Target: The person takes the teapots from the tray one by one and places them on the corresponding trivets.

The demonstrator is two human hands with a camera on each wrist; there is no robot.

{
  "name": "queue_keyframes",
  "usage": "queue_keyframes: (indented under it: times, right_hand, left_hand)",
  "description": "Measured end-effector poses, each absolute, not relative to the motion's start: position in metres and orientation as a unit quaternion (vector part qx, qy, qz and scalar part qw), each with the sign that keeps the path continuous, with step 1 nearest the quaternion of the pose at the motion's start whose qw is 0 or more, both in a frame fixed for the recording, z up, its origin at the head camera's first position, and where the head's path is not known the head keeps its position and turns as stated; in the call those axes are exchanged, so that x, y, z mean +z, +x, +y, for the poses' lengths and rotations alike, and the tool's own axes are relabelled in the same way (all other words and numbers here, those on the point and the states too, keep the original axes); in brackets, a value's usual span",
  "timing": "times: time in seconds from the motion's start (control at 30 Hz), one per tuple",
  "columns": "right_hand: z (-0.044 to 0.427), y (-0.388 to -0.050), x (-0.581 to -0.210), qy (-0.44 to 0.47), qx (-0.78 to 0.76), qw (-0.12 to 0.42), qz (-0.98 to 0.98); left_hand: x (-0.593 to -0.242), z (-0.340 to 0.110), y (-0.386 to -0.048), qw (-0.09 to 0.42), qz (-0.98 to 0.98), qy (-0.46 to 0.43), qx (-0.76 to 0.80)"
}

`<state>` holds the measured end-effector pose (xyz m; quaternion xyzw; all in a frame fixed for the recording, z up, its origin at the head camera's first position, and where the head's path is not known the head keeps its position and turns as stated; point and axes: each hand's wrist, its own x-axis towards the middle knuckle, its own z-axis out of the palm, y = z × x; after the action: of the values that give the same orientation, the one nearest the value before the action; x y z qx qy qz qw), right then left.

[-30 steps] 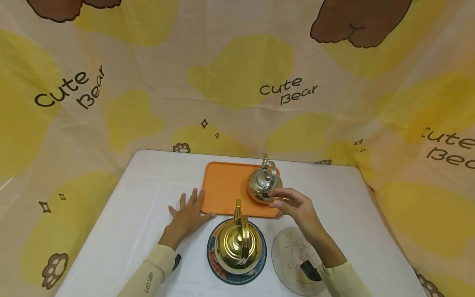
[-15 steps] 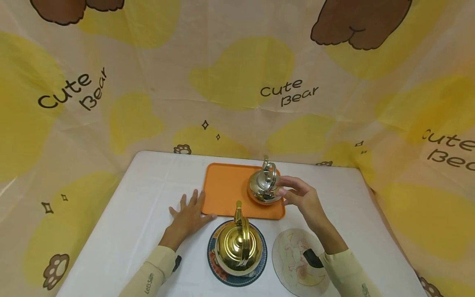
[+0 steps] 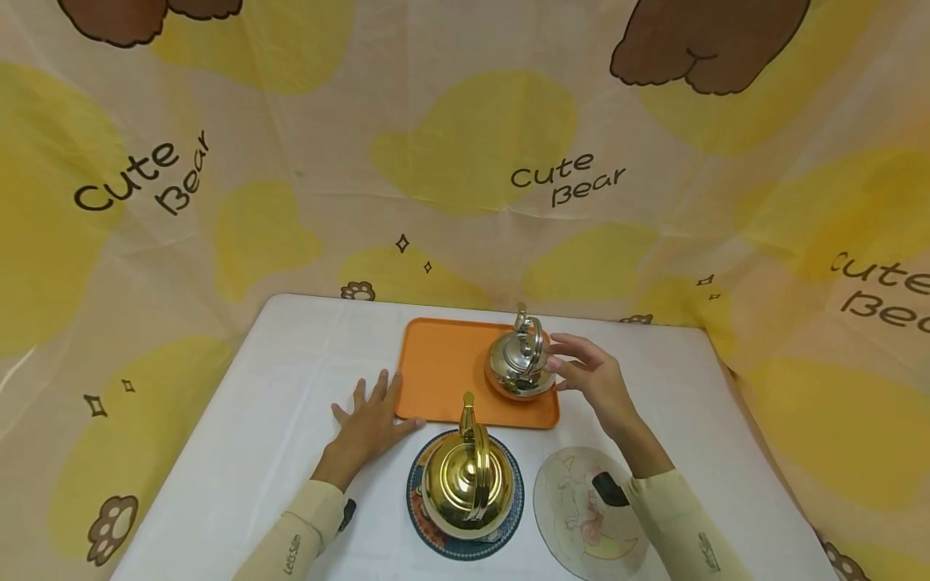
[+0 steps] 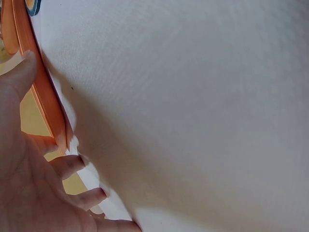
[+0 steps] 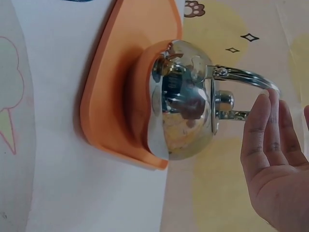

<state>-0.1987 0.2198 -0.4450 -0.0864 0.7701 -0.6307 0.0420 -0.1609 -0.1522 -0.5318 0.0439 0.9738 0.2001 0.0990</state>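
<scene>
A silver kettle (image 3: 517, 373) stands upright on the right part of an orange tray (image 3: 439, 371). My right hand (image 3: 599, 391) is just right of this kettle, its fingers slightly bent and holding nothing. In the right wrist view its fingers (image 5: 255, 128) are straight and close to the kettle's handle (image 5: 246, 73); whether they touch it I cannot tell. My left hand (image 3: 368, 432) lies spread at the tray's left front corner, thumb along the front edge. The left wrist view shows the thumb (image 4: 24, 72) against the tray's orange edge (image 4: 46, 96).
A gold kettle (image 3: 454, 484) stands on a blue-rimmed round plate or mat (image 3: 416, 516) in front of the tray. To its right lies a pale round mat with a drawing (image 3: 570, 532). A patterned cloth (image 3: 465, 161) hangs behind the white table (image 3: 312, 347).
My right hand has shifted rightward and slightly away from me, from the front of the silver kettle to its right side. The left hand and both kettles have stayed put.
</scene>
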Motion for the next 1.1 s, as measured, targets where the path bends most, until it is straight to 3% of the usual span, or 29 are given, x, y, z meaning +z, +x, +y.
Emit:
queue_keyframes:
  times: [1.1]
  right_hand:
    - [0.209,-0.223,-0.468,-0.059,-0.639,0.089,0.762]
  left_hand:
    - [-0.531,-0.151,-0.159,0.097,0.975,0.042,0.197]
